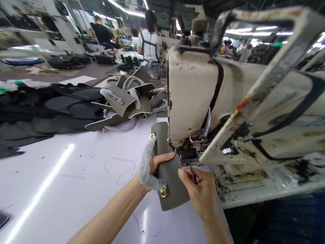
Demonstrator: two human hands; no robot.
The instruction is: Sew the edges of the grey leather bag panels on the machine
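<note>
Olive-gray bag panel (170,183): in the head view, near centre over the white tabletop (88,189), just left of the sewing machine (193,91), its long side running from far to near.
Wrapped handle (144,164): arched along the panel's left side, in clear plastic, between a far gold fitting (152,136) and a near gold fitting (164,192).
Left hand (154,164): reaches through the handle, thumb flat on the panel, gripping it; the other fingers are mostly hidden.
Right hand (201,184): fingers curled around a small dark pointed tool (194,174), thumb tip at the panel's right edge; whether it pinches the panel, I cannot tell.
Similar panels with handles (119,100): heaped far left of the machine.
Black pieces (68,106): layered at far left.
Person in a white top (150,45): beyond the heap.
</note>
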